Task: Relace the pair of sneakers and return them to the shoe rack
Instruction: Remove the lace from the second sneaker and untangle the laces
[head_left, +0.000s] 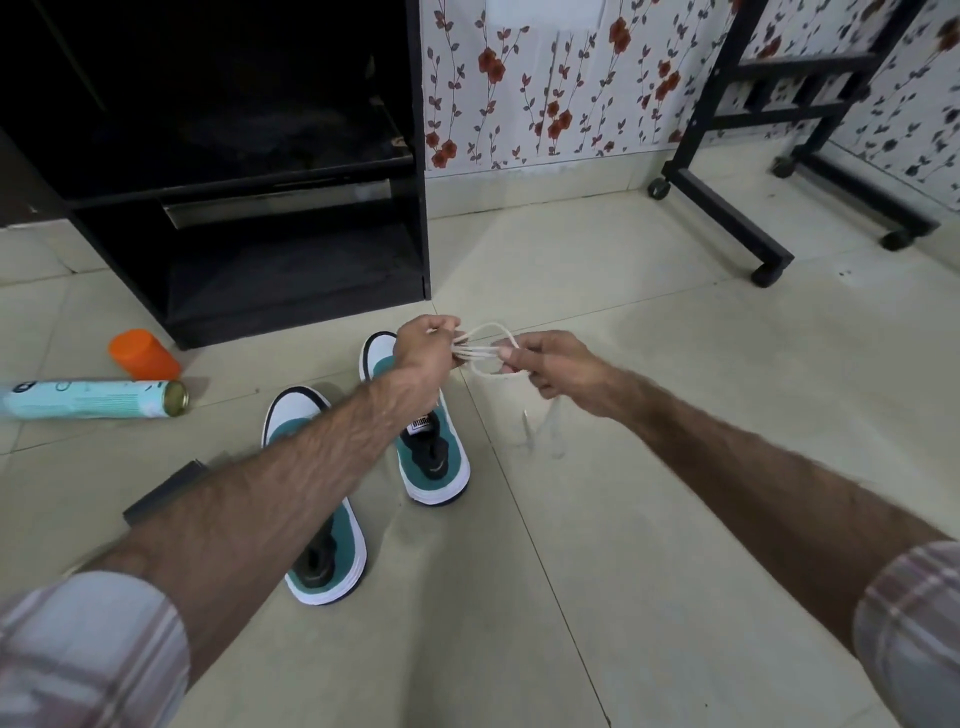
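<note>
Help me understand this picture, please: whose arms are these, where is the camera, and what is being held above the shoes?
The single picture comes from a camera worn on a person's head, looking down at their own arms. The left hand and right hand hold looped white shoelaces between them. Below, on the tiled floor, stand two teal and white sneakers, which appear unlaced. A black shoe rack stands behind, with a spray can and its orange cap lying to the left.

left sneaker (332, 545) under forearm, lace ends (540, 426) blurred
</note>
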